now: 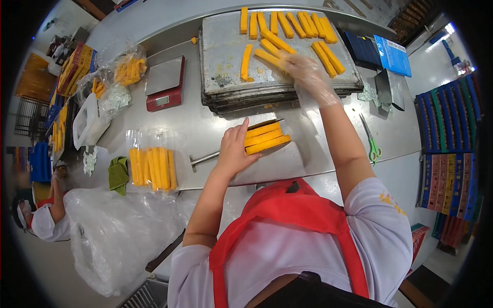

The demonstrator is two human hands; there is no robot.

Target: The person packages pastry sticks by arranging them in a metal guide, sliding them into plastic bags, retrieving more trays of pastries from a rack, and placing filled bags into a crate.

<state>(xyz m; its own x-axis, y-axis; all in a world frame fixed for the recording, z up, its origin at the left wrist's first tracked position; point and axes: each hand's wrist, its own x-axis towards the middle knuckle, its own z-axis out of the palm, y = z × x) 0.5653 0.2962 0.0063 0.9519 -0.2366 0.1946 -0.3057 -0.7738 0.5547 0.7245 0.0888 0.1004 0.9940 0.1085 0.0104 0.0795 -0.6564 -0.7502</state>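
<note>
Yellow food sticks (291, 24), perhaps baked, lie in rows on the top sheet of a stack of worn metal trays (221, 56). My right hand (309, 77), in a clear plastic glove, has its fingers closed around the near ends of yellow sticks (268, 58) on that tray. Nearer to me, my bare left hand (233, 150) grips a metal scoop-like holder (205, 158) with a long handle pointing left. Several yellow sticks (264, 137) are stacked in the holder, against my left fingers. Part of the holder is hidden by that hand.
Filled clear bags (153, 167) lie beside a green cloth (118, 174). A red scale (165, 84) stands behind, near a bag of yellow pieces (130, 69). Green-handled scissors (373, 146) lie right. A large plastic bag (118, 236) hangs in front; a co-worker (49, 220) is at far left.
</note>
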